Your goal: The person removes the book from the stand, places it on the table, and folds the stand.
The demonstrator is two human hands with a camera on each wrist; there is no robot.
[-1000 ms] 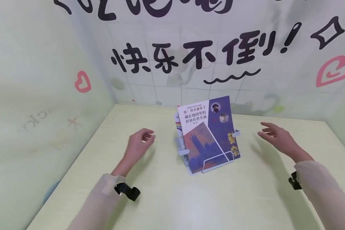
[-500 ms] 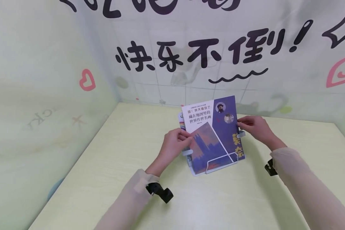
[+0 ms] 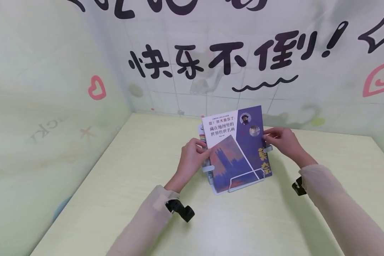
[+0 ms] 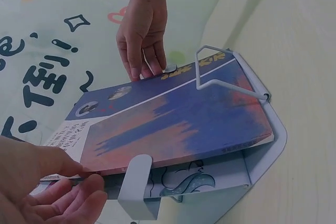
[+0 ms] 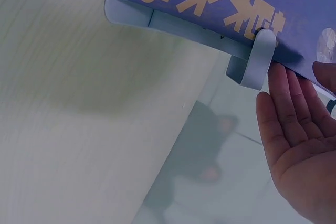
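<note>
A blue-and-white book (image 3: 248, 142) with a painting on its cover leans upright on a pale metal book stand (image 4: 275, 129). The stand's wire loop (image 3: 247, 173) crosses the cover's lower edge, and side clips (image 4: 137, 182) hook over both sides. At the book's left edge, above the clip, my left hand (image 3: 192, 154) pinches, thumb on the front and fingers beneath. My right hand (image 3: 284, 142) holds the opposite edge just above the right clip (image 5: 260, 59); its thumb shows at the cover and its fingertips go behind. Another illustrated cover (image 4: 189, 177) peeks out under the book.
The stand rests on a pale wooden table (image 3: 131, 160) near its back edge. Behind rises a printed wall (image 3: 185, 106) with black lettering; another pale wall (image 3: 51, 142) borders the left. Black wrist cameras (image 3: 180, 209) sit on both sleeves.
Both hands have come inward from either side of the stand onto the book's edges. Over the last half second they barely shift, and the book stays in the stand.
</note>
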